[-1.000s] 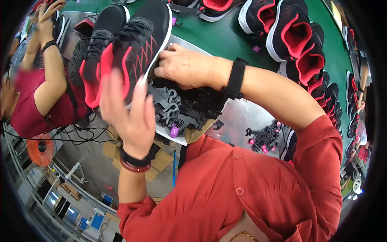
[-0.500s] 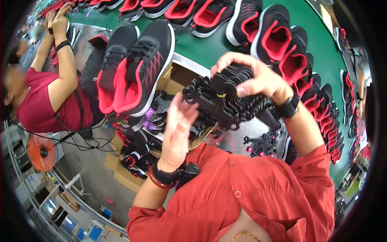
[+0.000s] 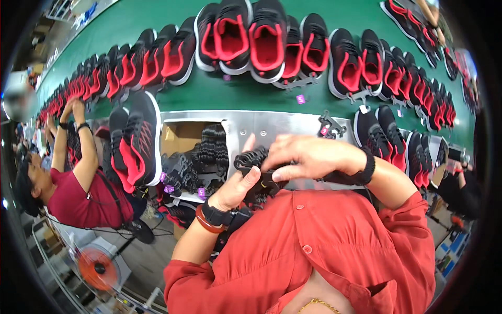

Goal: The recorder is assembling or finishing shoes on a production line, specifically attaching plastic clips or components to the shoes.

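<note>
Two hands on one bundle of black hangers [image 3: 252, 159], close to the front of the red shirt [image 3: 314, 230], at the near side of the metal ledge [image 3: 251, 124]. Left hand [image 3: 238, 189]: wrapped round the bundle's left side, thumb laid over it, so it's grasping. Right hand [image 3: 306, 157]: fingers bent onto the bundle's right side, touching; palm hidden, can't tell if it's gripping or just resting.

Left of the bundle: open cardboard box [image 3: 180, 132], more black hangers inside, stacked at the right, jumbled at the front; purple tags [image 3: 201, 192] near its front edge. Just left of the box: pair of black shoes [image 3: 144, 118], red lining, toes pointing away. Beyond the right forearm: a few loose hangers [image 3: 332, 125] with a pink tag.

Green table [image 3: 172, 107] behind: long rows of black-and-red shoes. Far left: co-worker in maroon [image 3: 86, 201], arms raised; orange fan [image 3: 98, 268] lower down.
</note>
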Motion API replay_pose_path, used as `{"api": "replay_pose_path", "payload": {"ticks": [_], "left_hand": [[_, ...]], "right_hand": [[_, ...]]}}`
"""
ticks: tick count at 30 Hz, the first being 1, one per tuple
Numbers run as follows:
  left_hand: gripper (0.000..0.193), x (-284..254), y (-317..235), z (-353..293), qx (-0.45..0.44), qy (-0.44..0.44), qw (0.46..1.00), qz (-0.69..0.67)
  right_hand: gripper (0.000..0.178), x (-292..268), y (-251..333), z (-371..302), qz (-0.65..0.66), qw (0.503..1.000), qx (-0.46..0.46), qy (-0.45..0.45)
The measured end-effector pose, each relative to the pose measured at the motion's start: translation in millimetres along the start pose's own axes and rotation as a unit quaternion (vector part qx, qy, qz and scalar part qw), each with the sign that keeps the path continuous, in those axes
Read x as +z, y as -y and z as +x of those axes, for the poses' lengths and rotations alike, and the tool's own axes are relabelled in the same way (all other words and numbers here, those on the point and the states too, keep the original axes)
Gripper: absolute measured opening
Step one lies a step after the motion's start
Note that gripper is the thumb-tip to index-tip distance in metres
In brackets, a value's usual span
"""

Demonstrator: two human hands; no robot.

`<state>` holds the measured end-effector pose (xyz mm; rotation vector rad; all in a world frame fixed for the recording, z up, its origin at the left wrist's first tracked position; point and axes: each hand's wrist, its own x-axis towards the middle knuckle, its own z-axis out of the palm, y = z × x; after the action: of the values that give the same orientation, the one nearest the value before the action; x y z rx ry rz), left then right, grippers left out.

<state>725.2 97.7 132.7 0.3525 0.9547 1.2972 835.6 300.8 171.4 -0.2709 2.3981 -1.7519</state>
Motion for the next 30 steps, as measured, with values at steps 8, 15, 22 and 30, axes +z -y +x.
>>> {"api": "replay_pose_path", "payload": {"ticks": [8,15,22,30], "left_hand": [[0.096,50.6,28.5,12.4,-0.159,0.032,0.986,0.041],[0.083,94.8,22.9,30.4,-0.106,0.131,0.951,0.261],[0.075,112.6,38.6,38.0,-0.151,0.129,0.934,0.297],[0.067,135.1,23.4,52.6,-0.194,0.276,0.865,0.372]], "right_hand": [[0.028,29.6,11.0,-79.9,0.118,0.971,0.206,-0.037],[0.021,46.5,5.4,-132.4,0.204,0.957,0.186,-0.094],[0.020,75.9,24.2,-162.3,0.232,0.910,0.249,-0.237],[0.031,70.4,9.7,-209.4,0.292,0.929,0.179,-0.141]]}}
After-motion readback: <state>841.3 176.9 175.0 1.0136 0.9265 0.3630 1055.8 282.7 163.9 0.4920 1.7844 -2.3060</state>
